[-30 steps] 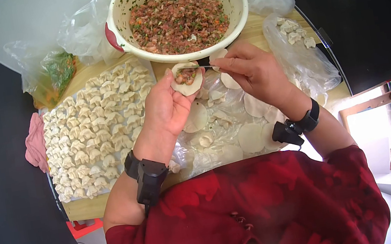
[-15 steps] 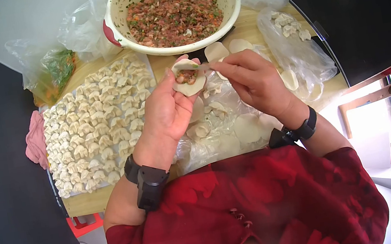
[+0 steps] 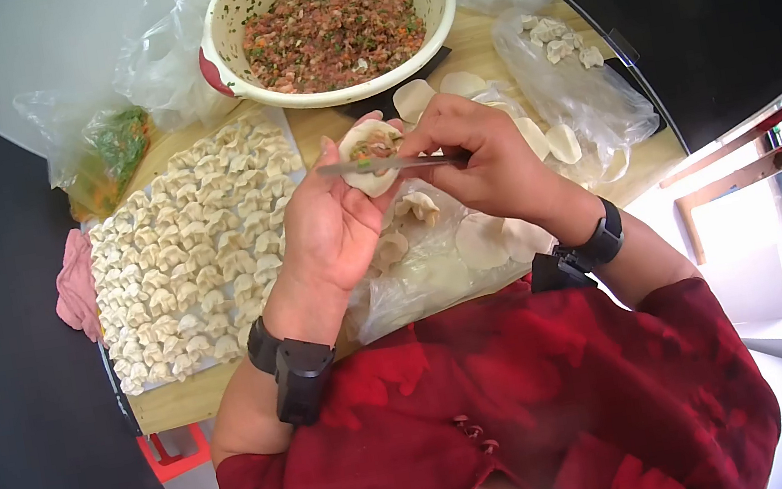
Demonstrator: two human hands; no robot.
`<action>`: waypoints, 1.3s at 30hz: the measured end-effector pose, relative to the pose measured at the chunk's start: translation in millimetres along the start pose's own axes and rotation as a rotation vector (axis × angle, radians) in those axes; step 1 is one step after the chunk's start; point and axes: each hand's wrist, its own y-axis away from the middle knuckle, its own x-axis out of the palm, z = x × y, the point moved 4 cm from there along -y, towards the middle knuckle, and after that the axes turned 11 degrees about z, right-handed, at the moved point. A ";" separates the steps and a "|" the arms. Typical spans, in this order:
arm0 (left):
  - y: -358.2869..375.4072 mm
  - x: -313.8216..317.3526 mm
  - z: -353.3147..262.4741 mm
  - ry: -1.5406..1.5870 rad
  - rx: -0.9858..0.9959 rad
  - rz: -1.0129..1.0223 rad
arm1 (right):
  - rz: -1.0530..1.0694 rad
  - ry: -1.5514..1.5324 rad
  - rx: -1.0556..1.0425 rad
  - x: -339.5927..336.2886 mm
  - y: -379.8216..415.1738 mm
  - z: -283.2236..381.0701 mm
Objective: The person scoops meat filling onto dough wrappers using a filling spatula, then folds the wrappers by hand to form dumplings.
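Note:
My left hand (image 3: 332,223) is palm up and holds a round dough wrapper (image 3: 372,184) with meat filling (image 3: 374,146) on it. In my right hand (image 3: 490,164) is a thin flat metal utensil (image 3: 389,164), lying across the front of the wrapper. The fingers of my right hand are bent close to the wrapper's right edge. Just beyond both hands stands a large cream bowl (image 3: 243,82) of meat filling with green and orange bits. Loose round wrappers (image 3: 481,240) and a folded dumpling (image 3: 419,207) lie on clear plastic below my right hand.
Rows of folded dumplings (image 3: 194,244) cover a board at the left. A pink cloth (image 3: 76,287) lies at its left edge. Plastic bags (image 3: 582,99) stand around the bowl, one at the right with dumplings. More wrappers (image 3: 562,144) lie right of my right hand.
The metal utensil has turned and now lies across the wrapper, pointing left. My right hand has shifted left, its fingers nearer the wrapper. The view has moved slightly.

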 end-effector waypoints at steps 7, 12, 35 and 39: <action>7.2 10.9 5.8 -0.108 0.018 0.050 | -0.125 -0.582 0.329 10.3 -10.1 -20.3; 2.1 14.0 9.6 -0.541 0.064 0.020 | -0.141 -0.568 0.392 18.8 -10.7 -26.8; 2.8 -6.5 -14.1 -0.896 0.238 -0.100 | -0.057 -0.316 0.303 -1.2 -6.4 -11.0; 1.1 2.7 -18.6 -1.146 0.286 -0.129 | -0.085 -0.240 0.223 -1.9 -6.9 -15.9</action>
